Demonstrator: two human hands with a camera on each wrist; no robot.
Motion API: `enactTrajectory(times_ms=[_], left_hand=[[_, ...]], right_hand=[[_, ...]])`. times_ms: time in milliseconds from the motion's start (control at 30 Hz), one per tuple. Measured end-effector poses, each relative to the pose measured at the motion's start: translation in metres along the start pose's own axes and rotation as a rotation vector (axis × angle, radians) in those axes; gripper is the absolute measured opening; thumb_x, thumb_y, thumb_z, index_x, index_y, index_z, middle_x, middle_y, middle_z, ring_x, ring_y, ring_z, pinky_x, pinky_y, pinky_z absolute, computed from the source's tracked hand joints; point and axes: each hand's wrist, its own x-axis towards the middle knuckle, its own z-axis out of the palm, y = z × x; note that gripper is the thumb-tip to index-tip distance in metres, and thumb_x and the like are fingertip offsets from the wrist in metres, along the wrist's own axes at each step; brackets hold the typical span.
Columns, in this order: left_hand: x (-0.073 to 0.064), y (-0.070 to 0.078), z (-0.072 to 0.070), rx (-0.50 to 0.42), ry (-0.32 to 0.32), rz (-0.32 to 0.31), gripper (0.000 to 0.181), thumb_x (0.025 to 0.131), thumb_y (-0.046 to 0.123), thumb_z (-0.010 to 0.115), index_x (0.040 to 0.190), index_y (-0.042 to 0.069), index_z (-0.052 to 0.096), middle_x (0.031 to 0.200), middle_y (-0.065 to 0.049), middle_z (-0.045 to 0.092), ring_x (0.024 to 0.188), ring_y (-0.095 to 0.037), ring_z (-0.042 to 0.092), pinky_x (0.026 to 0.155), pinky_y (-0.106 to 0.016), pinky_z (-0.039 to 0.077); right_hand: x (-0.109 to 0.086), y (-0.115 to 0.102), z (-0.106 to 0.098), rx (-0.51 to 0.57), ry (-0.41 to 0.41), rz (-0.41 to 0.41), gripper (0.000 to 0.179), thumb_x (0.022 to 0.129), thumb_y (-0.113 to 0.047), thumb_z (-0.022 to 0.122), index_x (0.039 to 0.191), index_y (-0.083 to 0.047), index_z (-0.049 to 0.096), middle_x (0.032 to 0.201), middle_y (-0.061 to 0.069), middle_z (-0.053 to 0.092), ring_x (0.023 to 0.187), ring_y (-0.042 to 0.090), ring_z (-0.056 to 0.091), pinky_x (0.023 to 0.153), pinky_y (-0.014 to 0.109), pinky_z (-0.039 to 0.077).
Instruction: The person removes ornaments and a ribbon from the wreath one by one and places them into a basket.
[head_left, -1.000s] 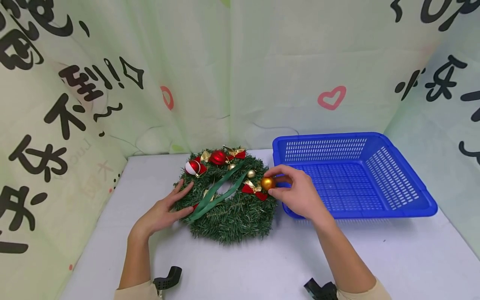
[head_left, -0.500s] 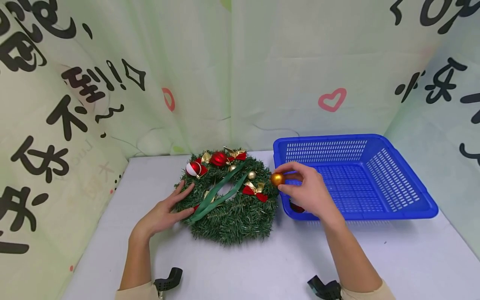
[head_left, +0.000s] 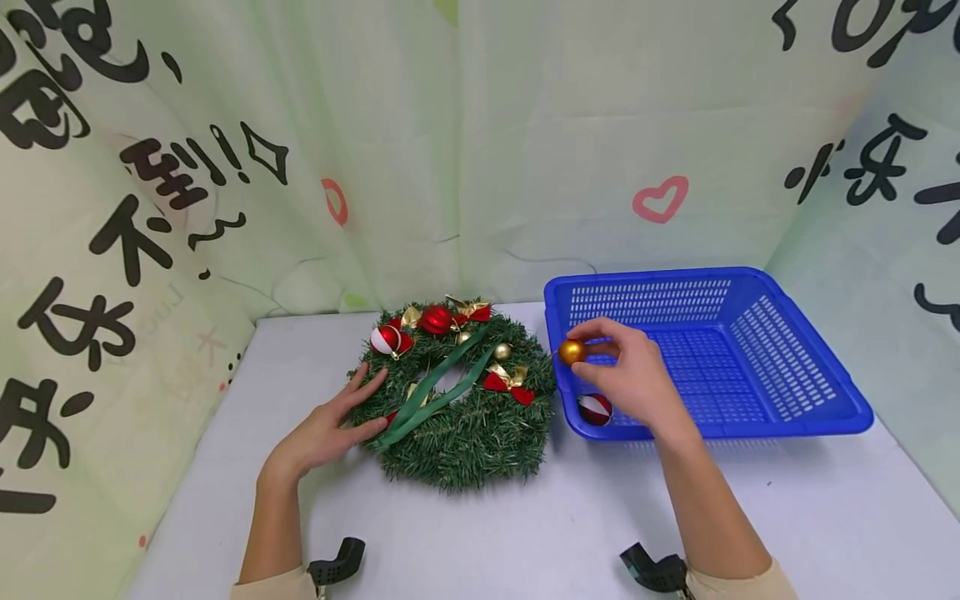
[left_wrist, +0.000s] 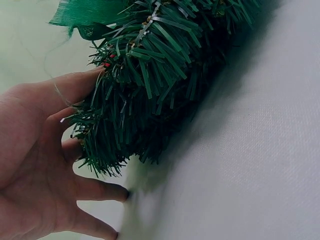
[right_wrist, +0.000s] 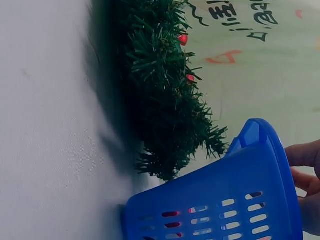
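A green Christmas wreath [head_left: 465,454] lies on the white table, decorated with red and gold bows, a red bauble [head_left: 435,320], a red-and-white bauble [head_left: 386,338] and a small gold ball [head_left: 502,351]. Green ribbon [head_left: 430,390] crosses its centre. My left hand [head_left: 324,429] rests on the wreath's left edge, its fingers spread and fairly straight; the left wrist view shows two fingers [left_wrist: 100,190] reaching past the tinsel. Between thumb and fingers, my right hand [head_left: 633,371] pinches a gold bauble [head_left: 572,352] over the left end of a blue plastic basket [head_left: 787,429].
Inside the basket, near its front left corner, sits a dark red-and-white bauble [head_left: 595,409]. The basket stands close to the wreath's right side. Pale green curtains [head_left: 525,150] with black lettering enclose the table [head_left: 480,542] at the back and sides.
My right hand has moved the gold bauble rightward from the wreath's right edge to above the basket, uncovering the red-and-white bauble inside. My left hand stays on the wreath.
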Motion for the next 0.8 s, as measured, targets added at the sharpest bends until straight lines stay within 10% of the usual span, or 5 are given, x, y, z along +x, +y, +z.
enactTrajectory(times_ms=[800], left_hand=[[-0.001,0.001,-0.001,-0.017,-0.007,0.001,0.076,0.102,0.049,0.064,0.167,0.036,0.024,0.177,0.0,-0.001,0.158,-0.049,0.015,0.116,-0.076,0.026]], right_hand=[[0.004,0.016,-0.007,-0.116,-0.044,0.038,0.027,0.096,-0.009,0.073,0.123,-0.011,0.07,0.127,0.016,0.071,0.117,0.038,0.069,0.083,0.045,0.061]])
